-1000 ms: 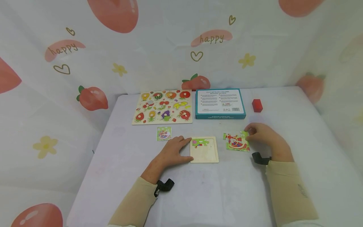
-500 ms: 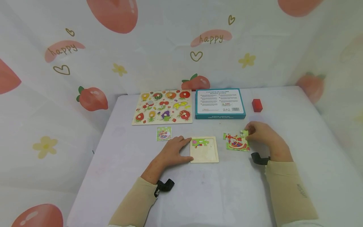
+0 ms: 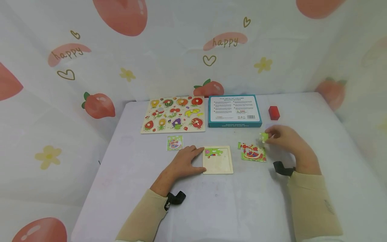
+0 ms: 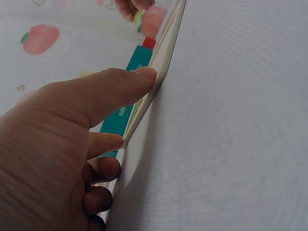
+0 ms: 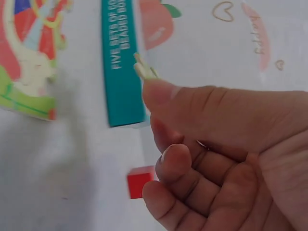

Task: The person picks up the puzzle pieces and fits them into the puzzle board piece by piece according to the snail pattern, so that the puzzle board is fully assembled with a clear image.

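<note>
My right hand (image 3: 287, 139) pinches a small green jigsaw piece (image 3: 263, 137) between thumb and fingertips, raised over the table; the right wrist view shows the piece (image 5: 143, 67) nearly edge-on. Just below and left of that hand lies a cluster of joined jigsaw pieces (image 3: 253, 153) with a red snail-like picture. My left hand (image 3: 182, 162) spreads its thumb and index finger against the left corners of a square wooden puzzle tray (image 3: 219, 166). Several green pieces (image 3: 213, 152) sit in the tray's top left. In the left wrist view the thumb (image 4: 130, 83) lies straight along the tray edge.
A small picture card (image 3: 174, 143) lies left of the tray. Behind stand a fruit peg puzzle board (image 3: 153, 116), a teal-edged box (image 3: 235, 111) and a red block (image 3: 274, 113). A printed cloth (image 3: 169, 50) hangs behind the white table.
The right hand has lifted the green piece off the upper right corner of the cluster and moved slightly back and right. The left hand and tray have stayed put.
</note>
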Available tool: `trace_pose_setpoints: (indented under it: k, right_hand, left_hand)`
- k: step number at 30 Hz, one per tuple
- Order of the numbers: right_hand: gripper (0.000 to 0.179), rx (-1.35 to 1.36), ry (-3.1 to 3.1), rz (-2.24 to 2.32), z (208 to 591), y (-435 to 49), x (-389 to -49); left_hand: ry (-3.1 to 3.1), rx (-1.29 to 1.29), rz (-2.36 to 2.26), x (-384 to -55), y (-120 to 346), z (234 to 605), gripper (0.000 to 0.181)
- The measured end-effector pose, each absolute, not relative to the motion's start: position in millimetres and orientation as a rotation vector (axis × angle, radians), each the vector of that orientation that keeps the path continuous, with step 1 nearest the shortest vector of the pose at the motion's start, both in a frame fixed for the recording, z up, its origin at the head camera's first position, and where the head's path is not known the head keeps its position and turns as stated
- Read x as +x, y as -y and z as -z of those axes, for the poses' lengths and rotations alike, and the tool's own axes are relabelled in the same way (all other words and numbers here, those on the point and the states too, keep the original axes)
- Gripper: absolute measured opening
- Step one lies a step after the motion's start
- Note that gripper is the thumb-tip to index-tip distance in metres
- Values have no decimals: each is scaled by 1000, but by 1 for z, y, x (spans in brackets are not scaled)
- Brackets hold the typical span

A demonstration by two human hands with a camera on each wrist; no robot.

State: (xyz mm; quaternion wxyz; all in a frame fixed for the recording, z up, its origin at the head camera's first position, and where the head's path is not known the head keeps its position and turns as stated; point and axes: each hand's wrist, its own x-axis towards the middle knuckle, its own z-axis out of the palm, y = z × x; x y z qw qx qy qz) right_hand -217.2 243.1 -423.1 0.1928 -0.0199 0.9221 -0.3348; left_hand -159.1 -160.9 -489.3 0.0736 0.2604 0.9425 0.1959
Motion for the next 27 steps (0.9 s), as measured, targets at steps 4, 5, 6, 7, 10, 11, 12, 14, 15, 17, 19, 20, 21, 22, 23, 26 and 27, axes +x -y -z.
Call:
trace_pose_setpoints:
  k: [4, 5, 6, 7, 10, 11, 12, 14, 15, 17, 19, 20, 21, 22, 23, 26, 27]
  right_hand:
    - [50, -92, -2608, 965, 412, -247, -213]
    - [51, -104, -2615, 971, 409, -248, -212]
    - [51, -111, -2621, 975, 406, -248, -210]
    - [51, -121, -2630, 979, 404, -248, -209]
    - [51, -149, -2655, 1003, 395, -247, -204]
    - [51, -157, -2659, 1013, 392, -246, -202]
    - [51, -167, -2666, 1023, 389, -245, -200]
    - [50, -192, -2687, 1039, 384, -244, -197]
    - [50, -207, -2697, 1048, 382, -244, -196]
    - [50, -245, -2724, 1064, 378, -243, -192]
    - [48, -296, -2753, 1089, 374, -243, -188]
    - [46, -324, -2767, 1105, 372, -242, -186]
    - [45, -355, -2779, 1122, 370, -242, -184]
    - [43, -384, -2791, 1140, 369, -242, -182]
    - [41, -410, -2800, 1162, 367, -241, -180]
    - [36, -499, -2824, 1228, 362, -237, -173]
    - [35, -530, -2829, 1249, 361, -235, -172]
  left_hand:
    - [-2826, 784, -589, -159, 161, 489, 82]
    - [-2825, 784, -590, -159, 161, 488, 82]
    - [-2824, 785, -591, -159, 161, 488, 82]
    - [-2823, 785, -591, -159, 161, 488, 82]
    - [-2821, 785, -589, -159, 160, 487, 81]
    - [-2820, 785, -588, -159, 160, 487, 81]
    - [-2820, 786, -588, -159, 160, 487, 81]
    - [-2818, 787, -591, -159, 161, 487, 81]
    - [-2818, 788, -593, -159, 161, 487, 81]
    - [-2818, 790, -598, -159, 161, 487, 81]
    - [-2819, 790, -599, -158, 161, 486, 81]
    - [-2820, 790, -598, -158, 161, 486, 81]
    - [-2821, 789, -596, -158, 161, 486, 81]
    - [-2822, 790, -594, -158, 161, 486, 81]
    - [-2822, 790, -592, -158, 161, 486, 81]
    - [-2823, 790, -592, -158, 161, 485, 81]
    - [-2822, 790, -593, -157, 161, 485, 81]
